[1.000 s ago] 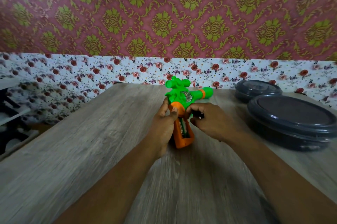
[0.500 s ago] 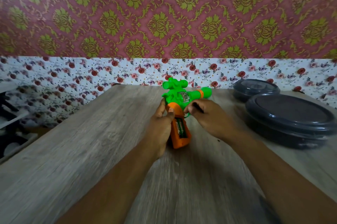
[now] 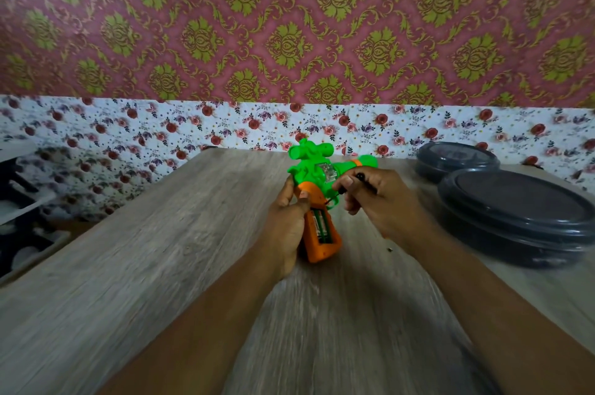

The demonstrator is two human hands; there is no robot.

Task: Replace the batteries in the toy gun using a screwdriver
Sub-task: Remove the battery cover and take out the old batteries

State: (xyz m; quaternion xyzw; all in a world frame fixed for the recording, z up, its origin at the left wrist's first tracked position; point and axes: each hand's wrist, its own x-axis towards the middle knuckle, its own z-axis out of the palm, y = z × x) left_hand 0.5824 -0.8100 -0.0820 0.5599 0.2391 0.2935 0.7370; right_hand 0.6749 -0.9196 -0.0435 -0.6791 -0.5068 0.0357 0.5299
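Resting on a grey, wood-grained laminate table (image 3: 128, 266), a moulded plastic toy gun (image 3: 317, 175) with a bright green body and an orange grip is held near the middle of the surface. Glossy, rounded plastic is seen throughout; a clear, faceted insert is set into the green body, and an orange ring is fitted round the green barrel, which points right and away.

The orange grip is turned toward the camera, and its rectangular battery compartment (image 3: 323, 227) lies uncovered. Green-wrapped cylindrical batteries (image 3: 321, 223) are seated lengthwise inside; their number cannot be told.

The gun is gripped by the left hand (image 3: 286, 227), fingers curled round the orange grip and the thumb pressed at the top of the compartment. A slim black screwdriver (image 3: 349, 191) is pinched by the right hand (image 3: 380, 201) between thumb and fingers, its thin tip set against the gun just above the compartment, beside the green trigger guard.

A tiny dark speck (image 3: 390, 249), possibly a screw, lies on the table just right of the grip.

Two round, dark grey lidded plastic containers are placed at the right: a large shallow one (image 3: 521, 217) and a smaller one (image 3: 457, 159) behind it. Their contents are hidden by opaque lids.
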